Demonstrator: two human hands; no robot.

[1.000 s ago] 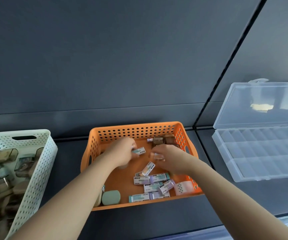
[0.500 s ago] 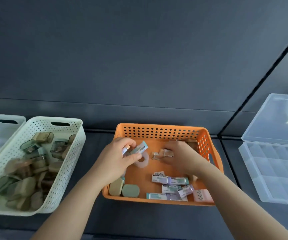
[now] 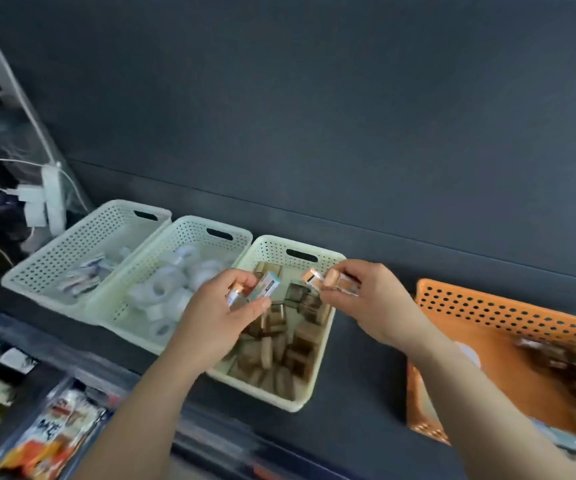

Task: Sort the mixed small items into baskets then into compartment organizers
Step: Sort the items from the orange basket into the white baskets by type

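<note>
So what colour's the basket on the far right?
The basket is orange, clearest in the head view.

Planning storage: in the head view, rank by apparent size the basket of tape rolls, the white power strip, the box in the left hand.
Largest: basket of tape rolls
Then: white power strip
Smallest: box in the left hand, though nearer

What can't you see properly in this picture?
Head view only:
1. The box in the left hand: fingers cover part, print blurred.
2. The small items in the right hand: fingers hide most.
3. The orange basket: cut by the right edge, contents blurred.
4. The packets, bottom left: blurred, cut by the edge.
</note>
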